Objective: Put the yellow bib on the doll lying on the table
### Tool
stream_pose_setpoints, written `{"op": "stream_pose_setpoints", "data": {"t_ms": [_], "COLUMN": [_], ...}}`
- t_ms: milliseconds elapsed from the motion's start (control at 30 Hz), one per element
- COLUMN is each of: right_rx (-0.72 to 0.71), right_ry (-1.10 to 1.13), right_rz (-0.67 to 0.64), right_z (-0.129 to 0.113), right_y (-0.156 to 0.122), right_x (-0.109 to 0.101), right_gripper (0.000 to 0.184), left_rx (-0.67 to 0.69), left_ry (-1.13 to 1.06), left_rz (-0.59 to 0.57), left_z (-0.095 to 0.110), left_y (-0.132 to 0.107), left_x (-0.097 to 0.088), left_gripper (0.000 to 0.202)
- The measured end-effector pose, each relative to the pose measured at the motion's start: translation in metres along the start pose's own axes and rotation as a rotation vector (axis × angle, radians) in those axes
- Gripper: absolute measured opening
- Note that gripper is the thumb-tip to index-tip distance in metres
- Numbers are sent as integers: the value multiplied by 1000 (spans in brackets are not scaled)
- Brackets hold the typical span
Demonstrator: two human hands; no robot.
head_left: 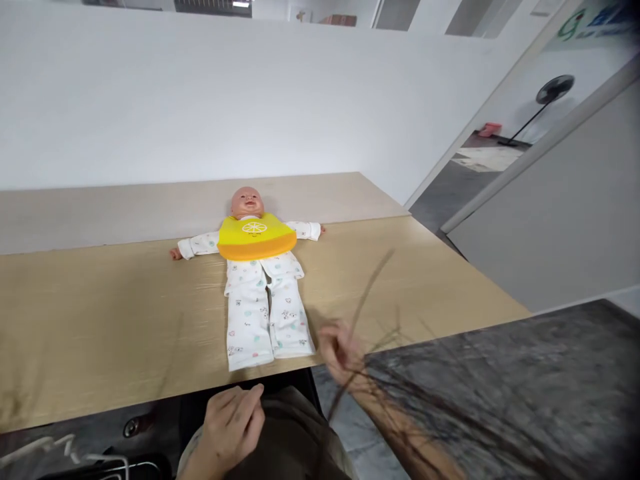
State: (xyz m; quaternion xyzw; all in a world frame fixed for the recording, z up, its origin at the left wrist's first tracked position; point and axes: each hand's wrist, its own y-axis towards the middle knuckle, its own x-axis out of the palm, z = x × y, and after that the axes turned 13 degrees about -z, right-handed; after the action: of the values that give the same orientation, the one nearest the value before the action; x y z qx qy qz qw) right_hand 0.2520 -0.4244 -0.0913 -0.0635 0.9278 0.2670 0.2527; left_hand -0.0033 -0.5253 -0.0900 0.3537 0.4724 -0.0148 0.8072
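Observation:
A baby doll (260,287) lies on its back on the wooden table (100,320), arms spread, feet toward me. It wears white printed pyjamas and a yellow bib (256,238) with an orange rim. My left hand (233,417) rests on my lap below the table's near edge, fingers loosely laid together, holding nothing. My right hand (340,350) is raised at the table's near edge, just right of the doll's feet. It is smeared by motion and partly behind loose strands of hair, so its fingers are unclear.
A white partition wall (225,100) stands behind the table. To the right are a grey floor, a white panel (550,213) and a standing fan (550,90) far off. A dark object with white cords (75,460) sits at the bottom left.

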Motion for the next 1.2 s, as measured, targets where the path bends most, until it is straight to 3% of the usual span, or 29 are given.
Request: {"op": "stream_pose_setpoints", "data": {"t_ms": [100,167,333,533,633,733,867,1000,1200], "right_rx": [-322,-375,-225,-67,-40,-9,28,56,67], "right_ry": [-149,-252,-532,-613,-636,-668,-709,-728,-679], "right_rz": [-94,-141,-175,-261,-271,-254,-224,-212,-229], "right_z": [-27,-39,-44,-43,-45,-48,-50,-49,-50], "right_y": [-30,-43,-59,-66,-66,-66,-66,-64,-59], "right_x": [14,28,53,59,62,66,69,64,63], "right_gripper": [25,37,51,57,60,63,62,61,63], "left_rx": [65,53,47,32,29,8,-130,-223,-242], "left_ry": [136,205,256,350,374,410,509,543,556], "left_rz": [34,46,89,55,31,-14,-139,-271,-304], "left_z": [14,17,15,-6,-10,-6,3,8,10], "left_y": [5,5,-3,0,0,2,14,27,28], "left_x": [3,5,12,19,25,32,36,32,29], "left_gripper": [55,49,48,67,63,48,32,28,32]}}
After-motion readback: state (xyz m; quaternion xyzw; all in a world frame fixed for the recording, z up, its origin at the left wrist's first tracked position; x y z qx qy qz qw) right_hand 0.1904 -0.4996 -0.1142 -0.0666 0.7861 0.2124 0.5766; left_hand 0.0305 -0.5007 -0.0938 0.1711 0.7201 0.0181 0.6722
